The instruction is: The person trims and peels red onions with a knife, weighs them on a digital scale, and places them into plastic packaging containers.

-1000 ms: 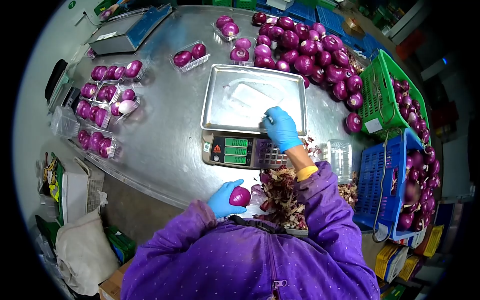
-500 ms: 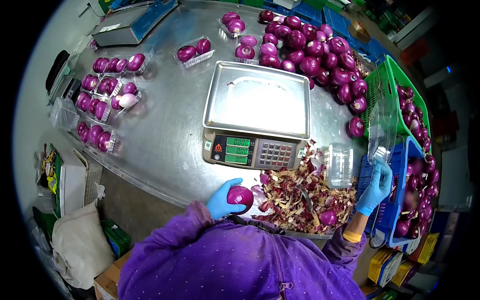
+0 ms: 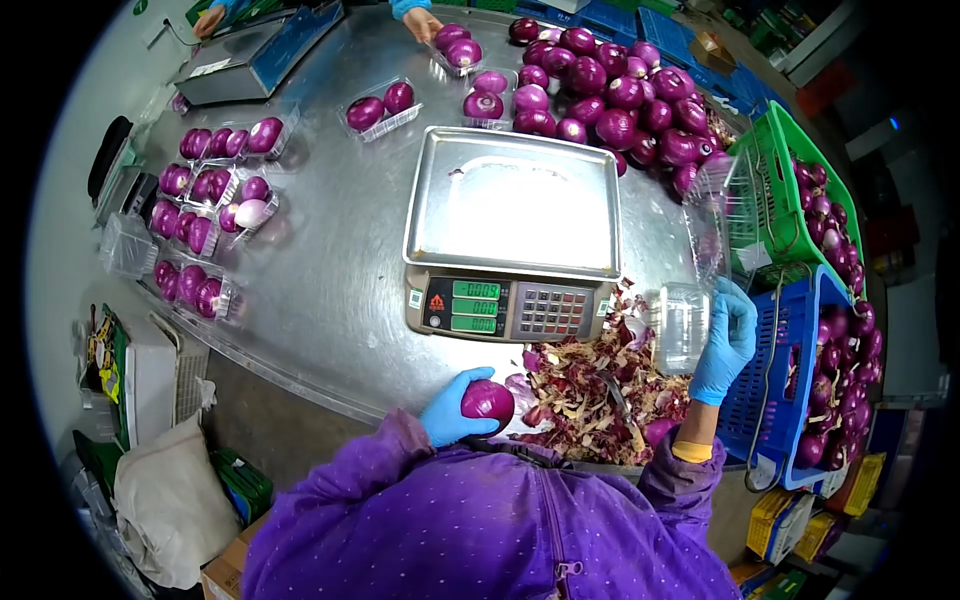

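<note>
One red onion [image 3: 488, 405] is cupped in the left hand [image 3: 446, 412] beside the peelings [image 3: 600, 390]; well apart, a clear plastic punnet [image 3: 710, 215] is pinched at one end by the right hand [image 3: 725, 340]. Its thin wall is best gripped lightly, lest it crease.

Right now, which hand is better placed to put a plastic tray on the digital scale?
Probably the right hand: it holds a clear plastic tray near the digital scale, while the left hand holds a red onion.
</note>
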A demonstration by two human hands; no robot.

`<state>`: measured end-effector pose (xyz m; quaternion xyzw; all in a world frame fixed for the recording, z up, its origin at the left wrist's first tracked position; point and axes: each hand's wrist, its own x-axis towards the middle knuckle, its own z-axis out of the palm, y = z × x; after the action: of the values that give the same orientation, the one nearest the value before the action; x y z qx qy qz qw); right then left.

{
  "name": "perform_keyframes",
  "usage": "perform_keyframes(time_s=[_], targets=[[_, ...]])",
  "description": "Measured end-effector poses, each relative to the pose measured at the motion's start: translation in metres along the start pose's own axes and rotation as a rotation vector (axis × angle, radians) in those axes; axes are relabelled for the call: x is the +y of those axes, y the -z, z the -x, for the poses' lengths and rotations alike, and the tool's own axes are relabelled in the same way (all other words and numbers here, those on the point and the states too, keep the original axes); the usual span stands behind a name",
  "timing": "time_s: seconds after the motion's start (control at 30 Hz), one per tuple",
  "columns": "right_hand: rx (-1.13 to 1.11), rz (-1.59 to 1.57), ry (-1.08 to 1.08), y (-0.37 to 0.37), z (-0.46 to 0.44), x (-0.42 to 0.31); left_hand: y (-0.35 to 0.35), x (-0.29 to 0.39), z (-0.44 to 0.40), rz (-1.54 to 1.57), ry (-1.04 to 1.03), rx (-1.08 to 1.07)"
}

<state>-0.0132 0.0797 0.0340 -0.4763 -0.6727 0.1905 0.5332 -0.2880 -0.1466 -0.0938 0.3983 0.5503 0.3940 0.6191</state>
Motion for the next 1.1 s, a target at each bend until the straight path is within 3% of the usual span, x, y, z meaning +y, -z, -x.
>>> perform_keyframes(time_s=[0.2,0.33,0.37,0.47,0.57,0.67,0.77,0.93,1.0,1.1], targets=[[-0.120,0.047,0.112,-0.040,-0.014,-0.004,0.012,0.004,0.011,0.033,-0.012,0.063],[-0.348,0.046,0.222,-0.094,-0.015,0.011,0.038,0.057,0.009,0.170,-0.130,0.071],[-0.370,0.024,0.265,-0.114,-0.013,0.018,0.051,0.072,0.002,0.044,-0.279,0.099],[-0.464,0.064,0.336,-0.155,-0.006,0.025,0.072,0.140,-0.024,0.105,-0.509,0.179],[-0.510,0.061,0.325,-0.170,-0.007,0.019,0.087,0.194,-0.048,0.039,-0.647,0.345],[-0.487,0.022,0.338,-0.167,-0.012,0.013,0.092,0.222,-0.074,0.079,-0.795,0.379],[-0.486,-0.003,0.361,-0.163,-0.014,0.018,0.088,0.241,-0.089,0.057,-0.801,0.395],[-0.602,0.024,0.343,-0.175,-0.008,0.030,0.092,0.225,-0.146,-0.217,-0.589,0.305],[-0.654,0.030,0.366,-0.175,-0.007,0.032,0.088,0.211,-0.168,-0.192,-0.415,0.230],[-0.684,0.013,0.392,-0.157,-0.010,0.026,0.088,0.189,-0.193,-0.655,-0.444,0.252]])
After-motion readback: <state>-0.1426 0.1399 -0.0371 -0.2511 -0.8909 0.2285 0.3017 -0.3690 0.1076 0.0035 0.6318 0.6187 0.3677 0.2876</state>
